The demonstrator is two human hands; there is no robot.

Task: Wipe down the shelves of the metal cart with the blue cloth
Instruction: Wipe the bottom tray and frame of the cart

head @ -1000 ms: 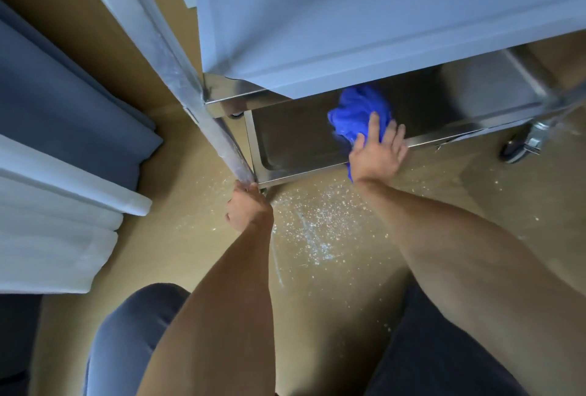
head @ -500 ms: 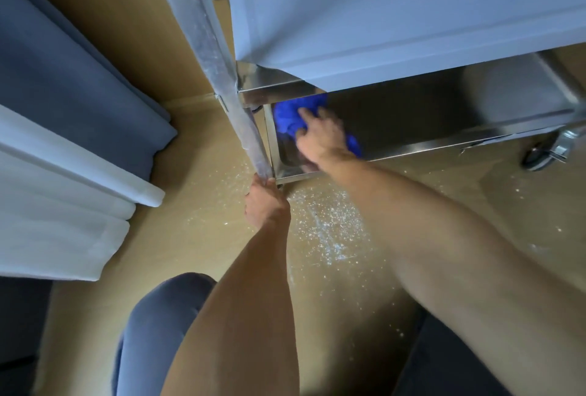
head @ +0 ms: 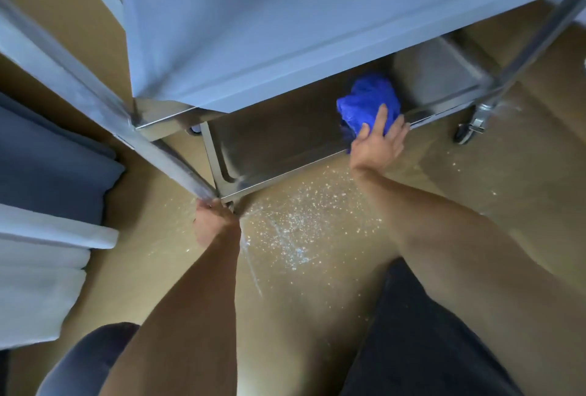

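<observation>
The metal cart stands in front of me; its upper shelf (head: 285, 30) fills the top of the view and hides much of the bottom shelf (head: 279, 148). A crumpled blue cloth (head: 367, 100) lies on the bottom shelf near its front right. My right hand (head: 379, 141) presses flat on the cloth with straight, spread fingers, at the shelf's front rim. My left hand (head: 212, 221) grips the foot of the cart's front left leg (head: 177, 167), low by the floor.
White crumbs and powder (head: 301, 227) are scattered over the tan floor in front of the cart. A caster wheel (head: 469, 132) sits at the right. Grey and white curtains (head: 47, 189) hang at the left. My knees are at the bottom edge.
My right hand has swept the blue cloth from the bottom shelf's left corner across to its right side. My left hand stays on the cart leg.
</observation>
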